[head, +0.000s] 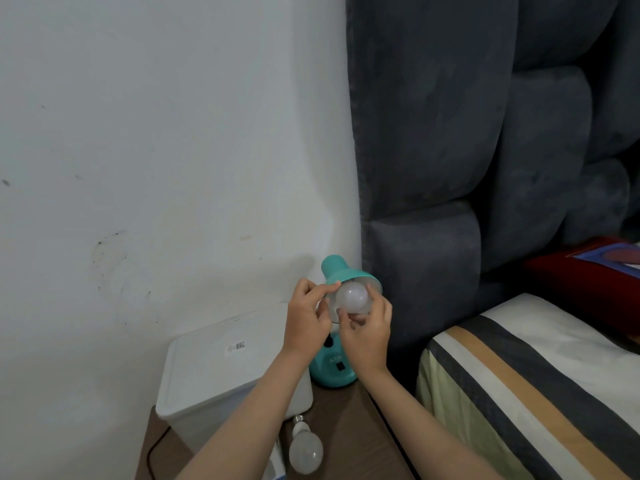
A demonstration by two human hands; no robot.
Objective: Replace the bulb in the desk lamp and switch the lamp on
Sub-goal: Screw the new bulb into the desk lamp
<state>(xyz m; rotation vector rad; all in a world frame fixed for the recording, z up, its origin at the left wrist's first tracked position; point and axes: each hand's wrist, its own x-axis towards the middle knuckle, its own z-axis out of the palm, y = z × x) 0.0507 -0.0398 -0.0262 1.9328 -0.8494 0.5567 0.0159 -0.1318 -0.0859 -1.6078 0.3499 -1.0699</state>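
A teal desk lamp stands on a brown bedside table (pixel 349 420); its shade (pixel 341 270) tilts toward me and its base (pixel 330 370) carries a black switch. A white bulb (pixel 351 294) sits in the mouth of the shade. My right hand (pixel 365 336) grips this bulb from below with fingertips around it. My left hand (pixel 308 313) pinches the left rim of the shade. Another white bulb (pixel 304 448) lies loose on the table near the front, screw cap pointing away from me. Whether the bulb in the shade is screwed into the socket is hidden.
A white lidded plastic box (pixel 221 372) stands left of the lamp against the white wall. A black cable (pixel 156 445) runs down the table's left side. A dark grey padded headboard (pixel 450 168) and a bed with a striped sheet (pixel 519 393) are to the right.
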